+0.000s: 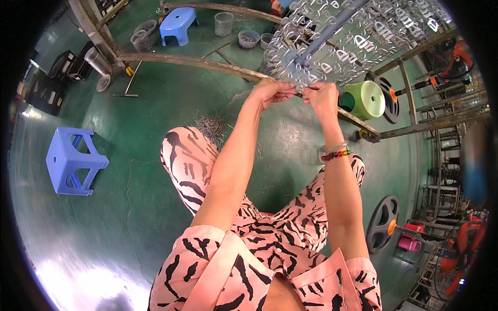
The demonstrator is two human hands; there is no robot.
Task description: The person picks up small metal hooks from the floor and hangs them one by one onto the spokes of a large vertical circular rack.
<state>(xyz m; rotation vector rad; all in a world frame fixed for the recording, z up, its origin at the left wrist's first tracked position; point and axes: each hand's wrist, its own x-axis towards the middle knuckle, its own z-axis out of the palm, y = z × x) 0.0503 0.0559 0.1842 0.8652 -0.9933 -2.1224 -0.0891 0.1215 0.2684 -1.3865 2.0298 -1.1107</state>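
A hanging rack (pixel 337 25) fills the far right, its grey bars set with wire hooks that carry many small shiny metal loops (pixel 363 42). Both of my arms reach out to its near end. My left hand (pixel 274 93) has its fingers pinched together beside the lowest hooks. Just to the right, my right hand (pixel 322 98) is also pinched, thumb against fingertips, a small gap from the left. Whatever sits between the fingertips is too small and too covered to name. On my right wrist are a clear bangle and a beaded bracelet (pixel 336 154).
A rusty frame bar (pixel 197 63) runs across beyond my knees. Loose metal bits (pixel 210 127) lie on the green floor. Around stand a blue stool (pixel 70 160), another blue stool (pixel 178 23), a green stool (pixel 369 99), tubs (pixel 249 39) and a fan with round base (pixel 383 224).
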